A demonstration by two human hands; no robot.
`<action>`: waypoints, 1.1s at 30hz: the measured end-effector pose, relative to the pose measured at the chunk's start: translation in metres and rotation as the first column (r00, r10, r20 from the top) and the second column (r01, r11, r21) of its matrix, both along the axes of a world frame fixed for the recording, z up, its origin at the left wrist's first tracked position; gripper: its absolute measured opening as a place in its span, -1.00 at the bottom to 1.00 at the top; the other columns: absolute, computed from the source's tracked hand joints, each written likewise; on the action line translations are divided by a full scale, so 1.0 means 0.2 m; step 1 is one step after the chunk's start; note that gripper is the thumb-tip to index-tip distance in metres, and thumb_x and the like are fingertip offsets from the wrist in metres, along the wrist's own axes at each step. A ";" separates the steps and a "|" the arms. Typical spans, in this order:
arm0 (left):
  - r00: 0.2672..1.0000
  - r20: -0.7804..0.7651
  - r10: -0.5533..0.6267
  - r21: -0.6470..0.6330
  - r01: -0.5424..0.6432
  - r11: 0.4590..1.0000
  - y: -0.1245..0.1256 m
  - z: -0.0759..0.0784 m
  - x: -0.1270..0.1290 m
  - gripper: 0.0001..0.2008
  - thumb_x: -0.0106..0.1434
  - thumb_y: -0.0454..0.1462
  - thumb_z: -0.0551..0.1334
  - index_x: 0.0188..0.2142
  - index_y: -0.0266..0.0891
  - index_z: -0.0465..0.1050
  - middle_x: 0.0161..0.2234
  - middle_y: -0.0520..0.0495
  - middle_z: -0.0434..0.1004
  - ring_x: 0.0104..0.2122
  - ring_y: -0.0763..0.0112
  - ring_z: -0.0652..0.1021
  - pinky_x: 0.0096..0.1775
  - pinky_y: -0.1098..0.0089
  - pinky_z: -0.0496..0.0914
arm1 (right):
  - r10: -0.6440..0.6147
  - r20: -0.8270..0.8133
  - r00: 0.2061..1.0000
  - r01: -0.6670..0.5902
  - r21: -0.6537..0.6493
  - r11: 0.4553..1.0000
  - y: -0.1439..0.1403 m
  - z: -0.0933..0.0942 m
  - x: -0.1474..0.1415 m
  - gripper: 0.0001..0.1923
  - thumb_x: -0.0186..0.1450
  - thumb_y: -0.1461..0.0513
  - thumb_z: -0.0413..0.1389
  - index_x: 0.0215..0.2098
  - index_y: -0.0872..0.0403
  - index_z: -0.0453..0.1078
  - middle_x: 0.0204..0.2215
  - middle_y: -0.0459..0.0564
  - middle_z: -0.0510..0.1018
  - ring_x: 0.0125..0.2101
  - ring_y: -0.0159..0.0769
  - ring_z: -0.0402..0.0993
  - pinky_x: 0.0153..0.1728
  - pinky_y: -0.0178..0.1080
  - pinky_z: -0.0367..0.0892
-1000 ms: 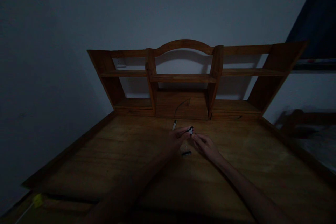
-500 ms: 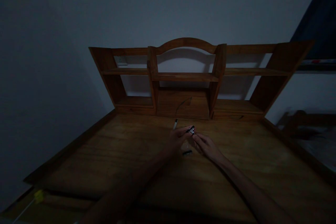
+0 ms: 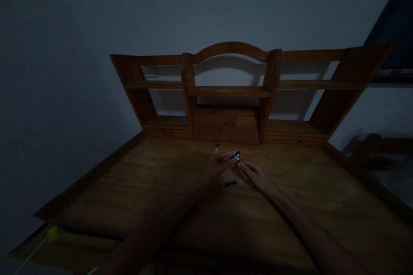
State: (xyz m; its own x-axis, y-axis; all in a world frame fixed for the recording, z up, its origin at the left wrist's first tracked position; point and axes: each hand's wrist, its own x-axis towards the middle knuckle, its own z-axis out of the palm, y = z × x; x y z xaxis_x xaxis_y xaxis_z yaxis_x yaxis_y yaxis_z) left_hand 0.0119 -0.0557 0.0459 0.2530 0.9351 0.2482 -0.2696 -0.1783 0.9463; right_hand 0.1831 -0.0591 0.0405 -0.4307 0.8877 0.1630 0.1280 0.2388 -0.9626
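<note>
Over the middle of the desk (image 3: pixel 155 180), my left hand (image 3: pixel 218 167) pinches a small black-and-silver object (image 3: pixel 237 157). Its exact kind is too small and dark to make out. The closed fingertips of my right hand (image 3: pixel 256 175) meet the same object from the right. Just below the hands lies a small dark strip-like piece (image 3: pixel 231 184), apparently with something clear around it. Beyond my left hand, a whitish pen-like stick with a black end (image 3: pixel 217 149) rests on the desk, partly hidden by that hand.
A wooden shelf unit (image 3: pixel 232 91) with small drawers stands along the desk's back, against the wall (image 3: pixel 206 4). A thin dark cord-like line (image 3: pixel 226 124) shows on its middle panel. At the lower left is a yellow item (image 3: pixel 53 233) with a white cord. The light is dim.
The view has shifted slightly. Both hands stay together on the small object, which seems turned a little; the pieces on the desk lie as before.
</note>
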 end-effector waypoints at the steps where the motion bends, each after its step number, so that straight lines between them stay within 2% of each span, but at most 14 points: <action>1: 1.000 0.008 0.000 -0.008 0.000 1.000 0.00 0.00 0.00 -0.52 0.06 -0.15 0.36 -0.03 -0.27 0.46 -0.06 -0.21 0.50 -0.02 0.10 0.48 0.08 0.10 0.28 | -0.003 0.004 1.000 0.002 0.007 1.000 0.00 0.00 0.00 -0.54 0.27 -0.12 -0.05 -0.50 0.09 0.22 -0.67 -0.21 0.14 -0.68 -0.49 0.02 -0.69 -0.37 -0.07; 7: 1.000 -0.001 0.021 0.032 -0.021 0.999 0.00 -0.01 0.01 -0.55 0.08 -0.15 0.34 -0.03 -0.25 0.46 -0.04 -0.19 0.49 -0.01 0.09 0.47 0.09 0.10 0.28 | -0.015 0.017 1.000 0.014 0.047 0.999 0.00 -0.01 -0.01 -0.54 0.28 -0.11 -0.06 -0.50 0.09 0.23 -0.66 -0.20 0.17 -0.67 -0.48 0.04 -0.66 -0.37 -0.04; 15: 0.991 -0.121 0.063 0.130 -0.047 0.990 0.02 -0.03 0.00 -0.60 0.16 -0.18 0.27 -0.02 -0.23 0.46 -0.01 -0.14 0.47 0.03 0.15 0.44 0.12 0.14 0.24 | 0.020 -0.001 1.000 -0.020 0.021 1.000 0.00 -0.02 0.00 -0.57 0.31 -0.07 -0.07 -0.49 0.08 0.22 -0.71 -0.23 0.16 -0.71 -0.49 0.03 -0.68 -0.37 -0.06; 25: 0.990 -0.106 0.090 0.123 -0.077 0.989 0.02 -0.04 0.01 -0.63 0.16 -0.19 0.27 -0.04 -0.22 0.48 -0.04 -0.15 0.50 -0.01 0.16 0.47 0.10 0.16 0.27 | 0.032 -0.023 0.999 -0.032 0.007 0.999 -0.01 -0.01 -0.02 -0.55 0.31 -0.09 -0.09 -0.51 0.08 0.21 -0.72 -0.24 0.14 -0.71 -0.49 0.02 -0.68 -0.37 -0.07; 33: 0.995 -0.094 0.037 0.106 -0.027 0.994 0.00 0.01 0.00 -0.59 0.16 -0.17 0.27 -0.01 -0.26 0.45 -0.04 -0.18 0.50 -0.01 0.14 0.48 0.08 0.16 0.29 | 0.076 -0.051 0.996 -0.075 0.020 0.997 0.00 -0.01 -0.03 -0.53 0.32 -0.09 -0.11 -0.51 0.09 0.19 -0.67 -0.19 0.18 -0.66 -0.48 0.06 -0.65 -0.37 -0.06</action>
